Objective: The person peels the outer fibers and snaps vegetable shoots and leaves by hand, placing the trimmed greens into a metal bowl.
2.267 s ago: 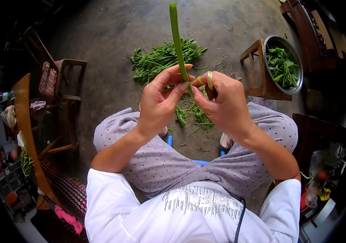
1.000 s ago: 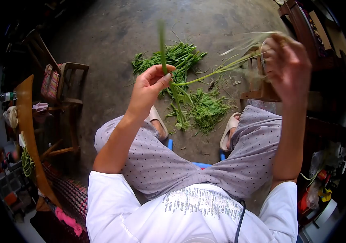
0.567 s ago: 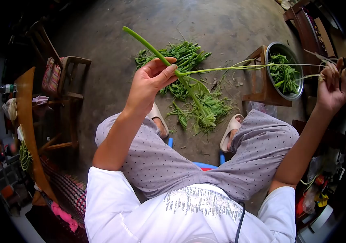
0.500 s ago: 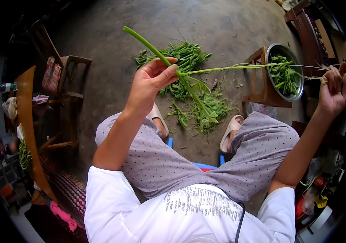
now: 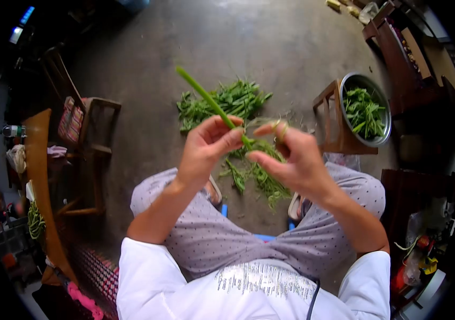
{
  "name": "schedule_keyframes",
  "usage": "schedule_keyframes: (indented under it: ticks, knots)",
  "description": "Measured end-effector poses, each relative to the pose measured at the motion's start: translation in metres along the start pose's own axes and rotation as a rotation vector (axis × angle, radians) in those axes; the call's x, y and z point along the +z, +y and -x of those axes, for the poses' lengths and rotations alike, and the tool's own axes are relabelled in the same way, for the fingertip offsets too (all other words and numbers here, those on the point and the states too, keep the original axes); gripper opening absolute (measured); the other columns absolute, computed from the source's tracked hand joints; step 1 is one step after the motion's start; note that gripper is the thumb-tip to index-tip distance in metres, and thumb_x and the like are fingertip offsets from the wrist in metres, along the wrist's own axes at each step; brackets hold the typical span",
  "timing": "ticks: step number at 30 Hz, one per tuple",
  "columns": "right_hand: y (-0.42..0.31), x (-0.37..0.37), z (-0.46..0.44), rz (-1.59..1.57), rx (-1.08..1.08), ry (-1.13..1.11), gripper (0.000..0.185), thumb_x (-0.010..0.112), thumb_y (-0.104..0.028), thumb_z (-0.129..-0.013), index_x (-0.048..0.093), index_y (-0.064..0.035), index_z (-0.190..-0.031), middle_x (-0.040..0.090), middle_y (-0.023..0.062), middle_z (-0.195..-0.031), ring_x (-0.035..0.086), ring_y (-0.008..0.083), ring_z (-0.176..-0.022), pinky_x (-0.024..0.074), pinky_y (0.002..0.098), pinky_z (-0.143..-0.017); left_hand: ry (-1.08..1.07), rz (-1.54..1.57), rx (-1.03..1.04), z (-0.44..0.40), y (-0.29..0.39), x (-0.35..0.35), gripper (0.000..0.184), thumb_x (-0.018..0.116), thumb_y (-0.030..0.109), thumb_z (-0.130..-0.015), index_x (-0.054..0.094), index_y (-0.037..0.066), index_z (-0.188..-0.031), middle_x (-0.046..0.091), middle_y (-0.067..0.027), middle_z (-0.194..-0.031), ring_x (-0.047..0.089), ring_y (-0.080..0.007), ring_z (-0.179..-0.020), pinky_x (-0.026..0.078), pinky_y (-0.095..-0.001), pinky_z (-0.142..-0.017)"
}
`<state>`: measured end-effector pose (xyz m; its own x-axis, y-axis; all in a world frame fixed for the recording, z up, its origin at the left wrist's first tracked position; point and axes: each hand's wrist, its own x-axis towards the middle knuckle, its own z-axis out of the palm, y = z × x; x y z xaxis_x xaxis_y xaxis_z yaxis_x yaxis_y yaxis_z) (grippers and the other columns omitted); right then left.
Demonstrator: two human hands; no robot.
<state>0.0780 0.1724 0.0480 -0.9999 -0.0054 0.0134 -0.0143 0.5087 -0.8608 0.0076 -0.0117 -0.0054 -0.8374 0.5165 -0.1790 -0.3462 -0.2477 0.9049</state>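
Observation:
My left hand pinches a thick green vegetable stem between thumb and fingers, its bare end pointing up and left. Just right of it, my right hand has its thumb and forefinger apart near the stem's lower part. A thin pale strand loops at its fingers, slightly blurred. On the floor beyond lies a pile of leafy green stems. Closer to my feet are stringy green scraps, partly hidden by my hands.
At the right, a metal basin of cut greens rests tilted in view on a wooden stool. A wooden chair and a table edge stand left. My knees flank the scraps.
My right hand has come in from the far right, where it held a long peeled strand stretched from the stem, to beside my left hand. The left hand has lowered slightly with the stem.

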Motion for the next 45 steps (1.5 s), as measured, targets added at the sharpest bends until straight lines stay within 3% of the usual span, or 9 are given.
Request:
schedule_keyframes:
  ticks: [3,10,16,27,32,37,45]
  knots:
    - [0.002,0.012,-0.002,0.000,-0.048,0.038,0.028,0.073,-0.013,-0.076,0.061,-0.0006,-0.098,0.049,0.0097,-0.061,0.045,0.0153,-0.049,0.0374,0.0312,-0.048,0.020,0.005,0.019,0.001,0.002,0.003,0.020,0.063,0.008,-0.088,0.060,0.002,-0.108,0.064,-0.0054,-0.097,0.063,-0.0134,-0.090,0.053,-0.0288,-0.083]
    - [-0.002,0.012,-0.008,-0.123,-0.023,0.049,0.022,0.069,-0.008,-0.078,0.061,0.0000,-0.096,0.049,0.0083,-0.063,0.042,0.0124,-0.050,0.0366,0.0289,-0.048,0.039,0.048,0.028,0.004,0.014,0.001,0.020,0.060,0.009,-0.091,0.059,0.004,-0.110,0.063,-0.0041,-0.097,0.062,-0.0102,-0.091,0.051,-0.0248,-0.081]
    - [-0.007,0.008,-0.005,-0.040,-0.086,0.075,0.020,0.069,-0.006,-0.076,0.061,-0.0009,-0.094,0.054,0.0090,-0.068,0.046,0.0148,-0.051,0.0392,0.0292,-0.049,-0.030,0.130,-0.029,0.006,0.020,-0.001,0.020,0.063,0.015,-0.090,0.061,0.008,-0.108,0.064,-0.0019,-0.097,0.060,-0.0088,-0.090,0.048,-0.0249,-0.084]
    - [-0.003,-0.003,-0.008,0.125,-0.430,0.084,0.022,0.068,0.001,-0.074,0.061,-0.0032,-0.095,0.056,0.0085,-0.075,0.056,0.0255,-0.065,0.0448,0.0350,-0.055,-0.260,0.331,-0.220,0.006,0.024,-0.010,0.022,0.059,0.015,-0.092,0.058,0.004,-0.111,0.060,-0.0019,-0.101,0.058,-0.0099,-0.093,0.047,-0.0263,-0.085]
    - [-0.002,-0.006,-0.008,0.250,-0.563,0.109,0.024,0.069,0.001,-0.071,0.062,-0.0040,-0.094,0.050,0.0068,-0.070,0.053,0.0235,-0.064,0.0434,0.0356,-0.054,-0.353,0.381,-0.272,0.008,0.029,-0.003,0.025,0.057,0.016,-0.093,0.055,0.004,-0.115,0.059,-0.0016,-0.099,0.057,-0.0093,-0.094,0.046,-0.0260,-0.085]
    - [-0.003,-0.005,-0.006,0.482,-0.753,0.145,0.020,0.066,-0.002,-0.068,0.063,-0.0019,-0.089,0.045,0.0038,-0.067,0.049,0.0184,-0.062,0.0436,0.0299,-0.051,-0.223,0.419,-0.190,0.004,0.025,-0.005,0.027,0.052,0.014,-0.095,0.052,0.001,-0.119,0.058,-0.0059,-0.101,0.057,-0.0118,-0.092,0.046,-0.0261,-0.080]
    - [-0.007,-0.004,-0.004,0.580,-0.792,0.132,0.016,0.065,-0.007,-0.072,0.063,-0.0027,-0.086,0.046,0.0016,-0.068,0.050,0.0149,-0.063,0.0444,0.0273,-0.052,-0.380,0.393,-0.186,0.003,0.024,-0.010,0.032,0.050,0.013,-0.096,0.049,-0.003,-0.124,0.059,-0.0054,-0.098,0.057,-0.0108,-0.090,0.047,-0.0256,-0.080]
